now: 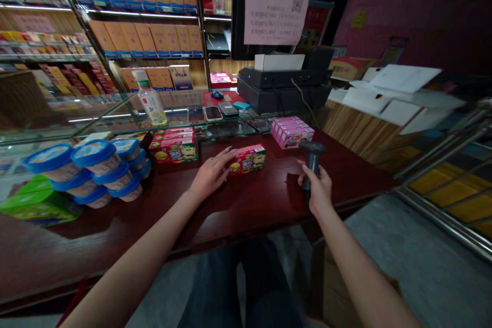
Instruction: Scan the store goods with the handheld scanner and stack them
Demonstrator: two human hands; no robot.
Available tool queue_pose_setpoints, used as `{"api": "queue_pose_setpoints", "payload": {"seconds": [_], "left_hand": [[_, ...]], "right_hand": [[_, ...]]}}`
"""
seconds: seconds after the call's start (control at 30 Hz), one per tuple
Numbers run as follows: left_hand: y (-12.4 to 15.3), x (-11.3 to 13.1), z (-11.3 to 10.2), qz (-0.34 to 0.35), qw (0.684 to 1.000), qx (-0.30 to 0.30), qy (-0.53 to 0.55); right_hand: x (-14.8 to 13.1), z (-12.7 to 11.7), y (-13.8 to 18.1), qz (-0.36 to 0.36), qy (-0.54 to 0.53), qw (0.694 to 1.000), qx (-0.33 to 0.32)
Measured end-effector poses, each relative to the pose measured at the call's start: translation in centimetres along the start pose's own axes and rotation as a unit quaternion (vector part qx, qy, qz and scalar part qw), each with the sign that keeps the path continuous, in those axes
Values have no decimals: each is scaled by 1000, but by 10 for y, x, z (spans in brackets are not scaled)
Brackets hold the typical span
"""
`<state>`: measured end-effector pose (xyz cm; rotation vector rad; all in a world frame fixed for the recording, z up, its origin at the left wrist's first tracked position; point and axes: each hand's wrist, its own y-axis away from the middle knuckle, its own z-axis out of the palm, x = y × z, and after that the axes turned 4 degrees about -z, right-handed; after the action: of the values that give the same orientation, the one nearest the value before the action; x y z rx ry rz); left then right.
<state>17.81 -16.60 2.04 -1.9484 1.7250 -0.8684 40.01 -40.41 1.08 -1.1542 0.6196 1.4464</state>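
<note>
A small red snack box (249,160) with a cartoon print lies on the dark red wooden counter. At its left end is my left hand (212,171), fingers over the top edge and thumb side low, closed on it. My right hand (318,184) is wrapped around the handle of a black barcode scanner (312,156), held upright with its head on top. Beyond the scanner stands a group of pink-purple boxes (291,132). Farther left, more red snack boxes (175,146) of the same kind are lined up.
Stacked tubs with blue lids (103,156) and a green pack (40,200) occupy the counter's left side. A bottle (149,100) and phones (213,114) rest on the glass case behind. Black cash register equipment (282,89) stands at the back right. A metal railing (446,210) runs along the right.
</note>
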Motion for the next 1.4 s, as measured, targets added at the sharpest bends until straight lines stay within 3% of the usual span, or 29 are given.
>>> {"api": "queue_pose_setpoints", "payload": {"seconds": [0.13, 0.27, 0.43, 0.67, 0.83, 1.17, 1.27, 1.4], "left_hand": [[-51, 33, 48, 27, 996, -67, 56], [-99, 61, 98, 35, 994, -84, 66], [-139, 83, 144, 17, 996, -84, 15], [-155, 93, 171, -23, 998, -42, -30], [-155, 96, 179, -58, 997, -20, -50], [-150, 99, 175, -62, 995, -55, -58], [-134, 93, 156, -70, 994, -46, -71], [-85, 56, 97, -93, 988, -19, -118]], "right_hand": [[2, -31, -31, -34, -4, 994, 103], [5, -36, -35, -41, -25, 986, 163], [4, -31, -33, -35, -34, 988, 146], [4, -33, -33, -21, -29, 992, 118], [5, -32, -32, -18, -26, 993, 113], [1, -30, -22, -33, 2, 997, 73], [-7, -26, -11, -12, -8, 1000, 27], [-10, 2, 20, 43, -19, 997, -62]]}}
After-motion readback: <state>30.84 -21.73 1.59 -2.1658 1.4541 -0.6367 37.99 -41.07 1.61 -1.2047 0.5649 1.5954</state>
